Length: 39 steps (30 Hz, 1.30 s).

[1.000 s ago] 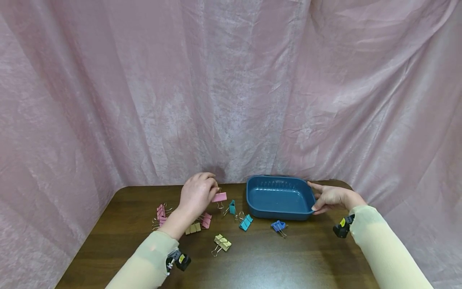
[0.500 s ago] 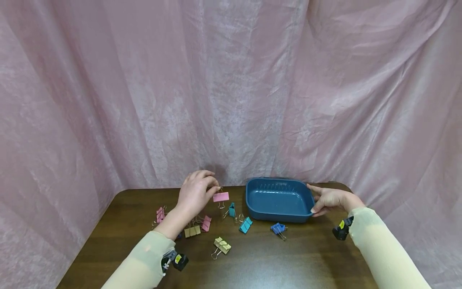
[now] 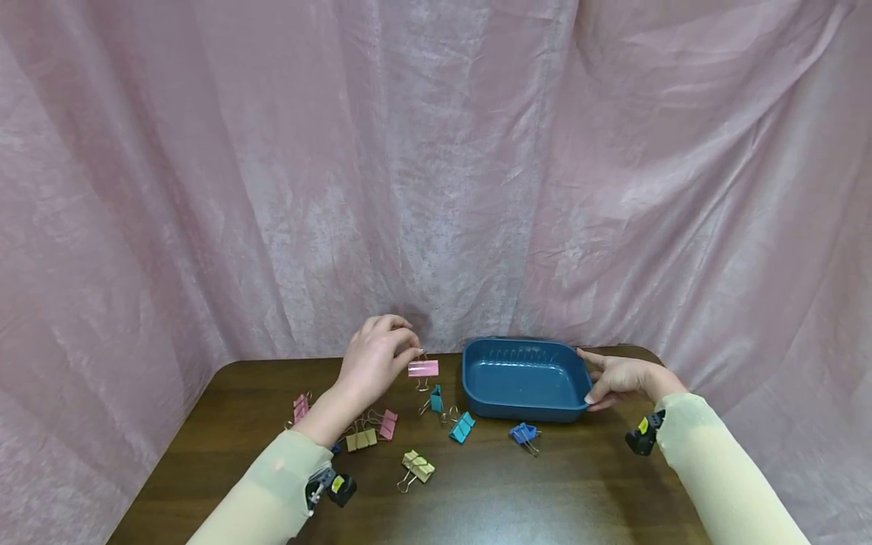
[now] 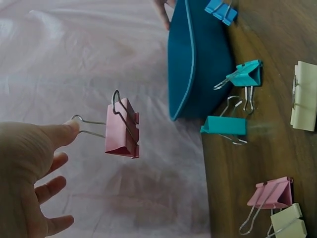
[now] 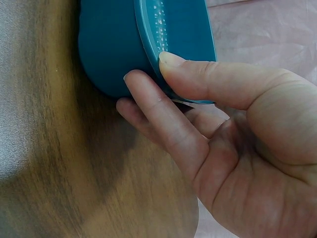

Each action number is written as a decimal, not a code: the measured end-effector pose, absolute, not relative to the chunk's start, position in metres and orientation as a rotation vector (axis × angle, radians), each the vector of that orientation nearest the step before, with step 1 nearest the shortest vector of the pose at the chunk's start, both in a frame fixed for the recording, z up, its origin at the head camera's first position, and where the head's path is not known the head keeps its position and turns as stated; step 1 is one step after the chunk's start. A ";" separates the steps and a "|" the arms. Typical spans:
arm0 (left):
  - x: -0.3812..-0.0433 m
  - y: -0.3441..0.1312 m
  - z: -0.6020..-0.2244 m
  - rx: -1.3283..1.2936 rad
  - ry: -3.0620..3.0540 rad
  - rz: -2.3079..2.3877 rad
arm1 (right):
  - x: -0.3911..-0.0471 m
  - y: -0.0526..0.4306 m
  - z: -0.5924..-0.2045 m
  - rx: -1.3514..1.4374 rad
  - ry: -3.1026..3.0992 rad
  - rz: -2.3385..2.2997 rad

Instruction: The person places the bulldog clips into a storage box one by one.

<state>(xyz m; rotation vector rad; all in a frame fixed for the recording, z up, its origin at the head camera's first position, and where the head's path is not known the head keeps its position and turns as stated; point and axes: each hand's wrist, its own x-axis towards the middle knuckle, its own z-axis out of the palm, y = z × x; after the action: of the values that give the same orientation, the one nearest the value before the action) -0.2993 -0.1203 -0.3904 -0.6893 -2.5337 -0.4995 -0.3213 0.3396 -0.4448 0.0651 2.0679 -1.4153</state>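
Note:
A pink binder clip hangs in the air from my left hand, left of the blue tray. In the left wrist view, thumb and finger pinch one wire handle of that pink binder clip, while the other fingers stay spread apart. My right hand grips the right end of the blue tray. Seen from the right wrist, the thumb lies over the rim of the tray and the fingers press its outer wall. No clips show inside the tray.
Two teal binder clips lie left of the tray, and a blue binder clip in front of it. Yellow clips and pink clips are scattered at the left. A pink curtain hangs behind the table.
My left hand has moved slightly right with the pink binder clip, toward the tray. My right hand keeps its hold on the tray. The whole head view has shifted a little.

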 end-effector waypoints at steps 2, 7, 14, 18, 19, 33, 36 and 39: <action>-0.300 -0.118 -0.389 -0.694 -2.522 -0.499 | -0.321 0.340 -0.445 0.056 2.068 -1.412; -0.303 -0.112 -0.384 -0.712 -2.499 -0.502 | -0.319 0.339 -0.444 0.038 2.063 -1.413; -0.306 -0.104 -0.377 -0.734 -2.491 -0.470 | -0.320 0.339 -0.444 0.040 2.057 -1.421; -0.308 -0.099 -0.374 -0.744 -2.497 -0.460 | -0.320 0.340 -0.445 0.038 2.053 -1.422; -0.309 -0.097 -0.374 -0.744 -2.503 -0.456 | -0.321 0.340 -0.445 0.037 2.052 -1.422; -0.315 -0.069 -0.374 -0.751 -2.561 -0.477 | -0.321 0.337 -0.442 0.071 2.064 -1.399; -0.316 -0.063 -0.375 -0.756 -2.559 -0.474 | -0.321 0.337 -0.442 0.069 2.062 -1.397; -0.318 -0.056 -0.376 -0.761 -2.559 -0.476 | -0.321 0.337 -0.441 0.072 2.062 -1.401</action>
<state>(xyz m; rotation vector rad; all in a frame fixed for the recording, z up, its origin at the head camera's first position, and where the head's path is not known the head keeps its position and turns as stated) -0.3179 -0.0563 -0.3761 -0.7614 -2.5595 -0.4759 -0.3209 0.3373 -0.4413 0.0721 2.0625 -1.4010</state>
